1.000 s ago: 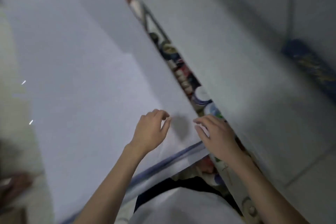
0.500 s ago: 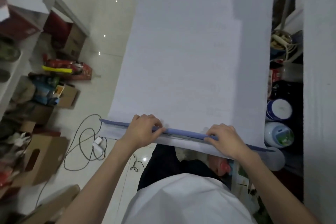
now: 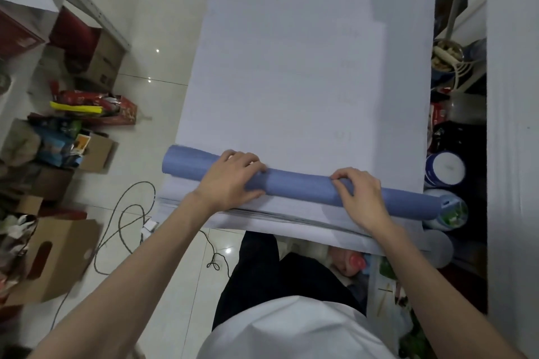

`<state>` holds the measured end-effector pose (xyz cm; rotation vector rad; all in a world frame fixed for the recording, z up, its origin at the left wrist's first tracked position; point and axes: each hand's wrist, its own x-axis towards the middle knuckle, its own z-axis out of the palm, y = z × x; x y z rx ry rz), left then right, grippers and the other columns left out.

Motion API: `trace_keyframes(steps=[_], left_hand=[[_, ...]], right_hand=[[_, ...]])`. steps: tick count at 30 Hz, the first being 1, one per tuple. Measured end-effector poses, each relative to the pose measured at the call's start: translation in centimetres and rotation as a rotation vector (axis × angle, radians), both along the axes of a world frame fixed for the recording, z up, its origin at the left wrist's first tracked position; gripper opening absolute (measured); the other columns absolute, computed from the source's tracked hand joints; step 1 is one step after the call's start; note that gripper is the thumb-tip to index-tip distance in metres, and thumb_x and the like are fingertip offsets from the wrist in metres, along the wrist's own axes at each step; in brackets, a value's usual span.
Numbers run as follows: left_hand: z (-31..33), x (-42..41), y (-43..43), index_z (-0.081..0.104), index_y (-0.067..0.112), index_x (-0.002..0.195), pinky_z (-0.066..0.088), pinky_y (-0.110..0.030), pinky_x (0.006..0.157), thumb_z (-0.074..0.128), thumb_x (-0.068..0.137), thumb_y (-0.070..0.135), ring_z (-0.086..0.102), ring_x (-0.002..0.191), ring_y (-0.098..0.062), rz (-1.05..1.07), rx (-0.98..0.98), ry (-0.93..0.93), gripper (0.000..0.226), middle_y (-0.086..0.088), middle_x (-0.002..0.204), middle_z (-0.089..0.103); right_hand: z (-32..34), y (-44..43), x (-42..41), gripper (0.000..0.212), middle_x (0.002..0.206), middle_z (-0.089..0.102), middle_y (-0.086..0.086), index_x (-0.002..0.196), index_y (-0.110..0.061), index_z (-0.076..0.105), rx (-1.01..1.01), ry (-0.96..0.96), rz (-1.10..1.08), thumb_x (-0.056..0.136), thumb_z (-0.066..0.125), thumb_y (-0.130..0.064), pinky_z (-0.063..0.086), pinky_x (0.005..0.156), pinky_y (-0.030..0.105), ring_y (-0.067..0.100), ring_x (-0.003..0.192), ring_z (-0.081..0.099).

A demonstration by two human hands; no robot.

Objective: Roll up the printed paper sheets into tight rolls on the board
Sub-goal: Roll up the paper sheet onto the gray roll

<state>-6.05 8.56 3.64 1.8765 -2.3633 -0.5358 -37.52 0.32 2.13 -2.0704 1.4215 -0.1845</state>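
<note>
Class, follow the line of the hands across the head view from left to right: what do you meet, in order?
Open cardboard box → black cable on the floor → free left end of the blue roll → left hand → right hand → blue-rimmed white tub → white panel.

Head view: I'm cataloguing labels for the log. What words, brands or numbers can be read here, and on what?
No text can be read.
Paper sheet: faint print, too pale to read.
Blue roll: no print shows.
Red box on the floor: markings blurred.
Blue-and-white tub: label blurred.
Cardboard box: dark print, too small to read.
</note>
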Motion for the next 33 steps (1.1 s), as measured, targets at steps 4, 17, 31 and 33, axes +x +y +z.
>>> trace_keyframes(steps=[4,17,31,33], left_hand=[[-1.6,-0.1,0.2,0.062,0.017,0.113,0.045,-0.04,0.079,0.081,0.075,0.032,0.062,0.084,-0.028,-0.088,-0.02,-0.064,0.045,-0.004,0.107,0.064],[-3.1,0.0,-1.0,0.049,0.021,0.112,0.044,-0.04,0.064,0.037,0.1,0.033,0.058,0.068,-0.029,-0.022,-0.133,-0.062,0.022,-0.004,0.084,0.061],[-5.0,0.6,-1.4,0.06,0.012,0.112,0.044,-0.039,0.074,0.032,0.106,0.041,0.056,0.073,-0.029,-0.039,-0.261,-0.11,0.04,-0.005,0.085,0.061],[-4.9,0.6,-2.4,0.062,0.011,0.103,0.043,-0.039,0.074,0.033,0.108,0.035,0.057,0.075,-0.03,-0.033,-0.311,-0.112,0.038,-0.006,0.087,0.062]], right_hand=[[-1.3,0.9,-1.0,0.018,0.108,0.065,-0.006,0.106,-0.027,0.068,-0.145,-0.003,0.118,0.099,0.053,-0.034,0.038,0.093,0.035,0.023,0.103,0.059],[-1.9,-0.8,-1.4,0.031,0.101,0.064,-0.008,0.111,-0.027,0.06,-0.194,0.187,0.174,0.1,0.043,-0.051,0.02,0.094,0.028,0.017,0.098,0.056],[-2.5,-0.6,-1.5,0.054,0.106,0.062,0.002,0.131,-0.019,0.058,-0.333,0.331,0.196,0.099,0.036,-0.057,0.032,0.091,0.045,0.027,0.099,0.057],[-2.5,-1.1,-1.2,0.044,0.102,0.065,0.0,0.117,-0.021,0.063,-0.376,0.323,0.184,0.098,0.039,-0.052,0.032,0.09,0.044,0.026,0.097,0.06]])
